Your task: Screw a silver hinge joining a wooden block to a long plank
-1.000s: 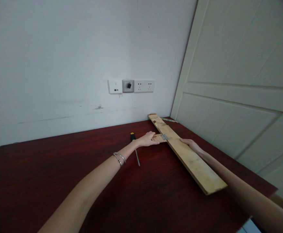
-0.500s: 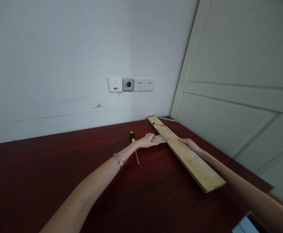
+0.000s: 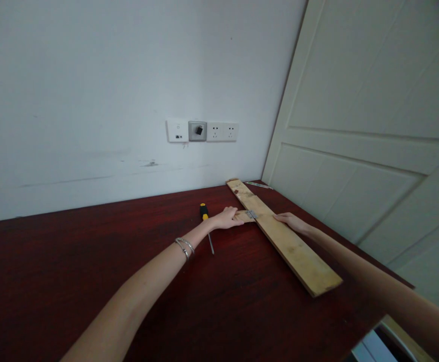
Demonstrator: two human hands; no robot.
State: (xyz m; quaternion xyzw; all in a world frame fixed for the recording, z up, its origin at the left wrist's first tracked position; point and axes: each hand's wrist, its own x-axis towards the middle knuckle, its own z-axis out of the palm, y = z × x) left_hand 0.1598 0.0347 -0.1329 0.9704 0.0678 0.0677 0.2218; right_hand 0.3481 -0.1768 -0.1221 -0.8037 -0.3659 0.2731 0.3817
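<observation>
A long pale wooden board point(image 3: 293, 246) lies slantwise on the dark red tabletop. A metal hinge point(image 3: 251, 214) sits where a short wood piece point(image 3: 244, 216) meets its left edge. My left hand point(image 3: 227, 218) is closed round the outer end of that short piece, thumb on the near side. At the board's right edge, my right hand point(image 3: 292, 222) grips the board, with its fingertips on the top face. Left of the boards and partly behind my left wrist lies a screwdriver point(image 3: 204, 211) with a black and yellow handle.
A white wall with sockets point(image 3: 222, 131) stands behind the tabletop point(image 3: 72, 266). To the right rises a white panelled door point(image 3: 355, 146). A thin printed strip point(image 3: 259, 185) lies in the far corner. Pale flat items point(image 3: 373, 348) show at the lower right.
The whole view has shifted slightly, and the board's near end appears a little further left. Both hands keep their hold on the wood.
</observation>
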